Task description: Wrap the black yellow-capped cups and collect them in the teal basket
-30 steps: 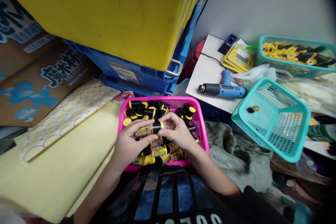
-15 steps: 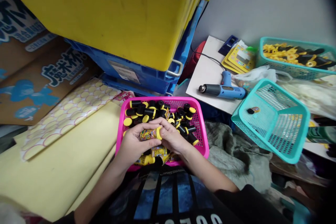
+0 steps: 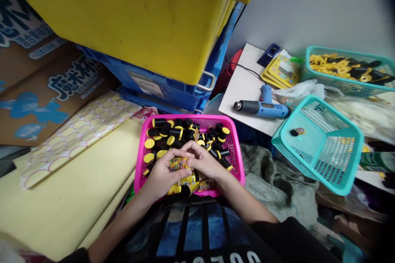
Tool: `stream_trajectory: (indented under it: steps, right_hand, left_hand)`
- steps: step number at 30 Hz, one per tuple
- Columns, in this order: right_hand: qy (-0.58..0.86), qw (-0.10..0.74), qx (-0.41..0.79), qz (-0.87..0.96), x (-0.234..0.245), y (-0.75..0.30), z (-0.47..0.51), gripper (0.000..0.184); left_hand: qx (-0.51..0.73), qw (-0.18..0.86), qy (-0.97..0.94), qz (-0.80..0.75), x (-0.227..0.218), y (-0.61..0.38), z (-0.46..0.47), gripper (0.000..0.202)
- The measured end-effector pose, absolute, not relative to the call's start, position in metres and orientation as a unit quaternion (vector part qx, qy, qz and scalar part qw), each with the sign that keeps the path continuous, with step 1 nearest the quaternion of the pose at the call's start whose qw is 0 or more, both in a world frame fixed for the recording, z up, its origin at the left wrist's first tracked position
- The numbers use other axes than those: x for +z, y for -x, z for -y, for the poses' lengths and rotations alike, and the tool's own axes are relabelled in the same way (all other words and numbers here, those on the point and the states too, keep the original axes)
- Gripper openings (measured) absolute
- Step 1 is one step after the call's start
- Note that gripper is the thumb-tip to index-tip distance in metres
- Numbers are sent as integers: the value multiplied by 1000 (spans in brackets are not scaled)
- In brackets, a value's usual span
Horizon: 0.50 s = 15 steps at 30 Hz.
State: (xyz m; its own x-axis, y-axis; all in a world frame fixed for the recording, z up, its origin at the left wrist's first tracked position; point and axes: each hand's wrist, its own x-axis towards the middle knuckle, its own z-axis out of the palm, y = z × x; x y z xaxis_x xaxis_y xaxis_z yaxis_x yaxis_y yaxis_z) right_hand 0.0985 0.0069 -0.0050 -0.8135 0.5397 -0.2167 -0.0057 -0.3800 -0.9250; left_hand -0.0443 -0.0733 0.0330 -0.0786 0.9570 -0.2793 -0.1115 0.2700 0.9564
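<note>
Between my hands lies a small bottle (image 3: 178, 164) with a colourful wrapped label, held on its side. My left hand (image 3: 163, 174) is closed around the bottle's body, thumb in front and fingers behind. At its right end, my right hand (image 3: 200, 160) grips the bottle, and the fingers mostly cover the yellow cap there. Both hands are above a pink basket (image 3: 237, 164). Black bottles (image 3: 175, 132) with yellow caps fill its far part. Nearer my body, several labelled bottles (image 3: 188, 180) lie under my hands.
Blue and yellow crates (image 3: 138, 28) stand behind the basket. Sticker sheets (image 3: 77, 135) and cartons (image 3: 52, 78) are at left. At right, a heat gun (image 3: 262, 107) lies on a white table (image 3: 237, 86), beside a turquoise basket (image 3: 354, 144) containing one small item and another turquoise basket (image 3: 333, 77) of yellow and black parts.
My hands have shifted slightly down and right with the bottle. My right fingers now cover more of its yellow cap, and more caps show at the basket's left side.
</note>
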Motion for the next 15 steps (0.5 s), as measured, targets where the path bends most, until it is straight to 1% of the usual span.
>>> stream_trajectory:
  steps: [2,4,5,6,7,8,9,10,12,14,15]
  right_hand:
    - [303,215,721,584,-5,-106,-27,68]
    - [416,260,598,634,-9,-113,-50,53]
    - [477,244,529,658,-12,-114,-60,44]
    - [524,203,467,683,-16,-115,-69,37]
    - [551,149,421,705,-20,-115,-75,33]
    - [561,98,394,721,-24,-113,-79,34]
    - [562,63,381,731,-27,-112,-81,37]
    - [559,48,377,737,-30,-111,-82,40]
    - [552,47,382,740,-33,-110,-80,42]
    - [543,46,386,744,-33,-111,-78,42]
    - [538,46,386,748,-33,-112,-77,45]
  left_hand:
    - [464,573,-379,-559,33,47,74,33]
    - [451,550,-400,-577,33,52,74,36]
    - [442,520,-427,-593,33,55,73,34]
    - [426,479,-467,-609,33,56,72,30]
    - [399,432,-518,-622,31,57,71,25]
    - [363,385,-572,-627,29,57,69,22]
    - [323,345,-624,-623,27,56,68,21]
    - [285,314,-669,-610,24,54,66,24]
    - [231,275,-720,-594,19,51,64,36]
    - [219,250,-729,-598,16,49,62,42]
    - [225,241,-724,-606,15,50,61,40]
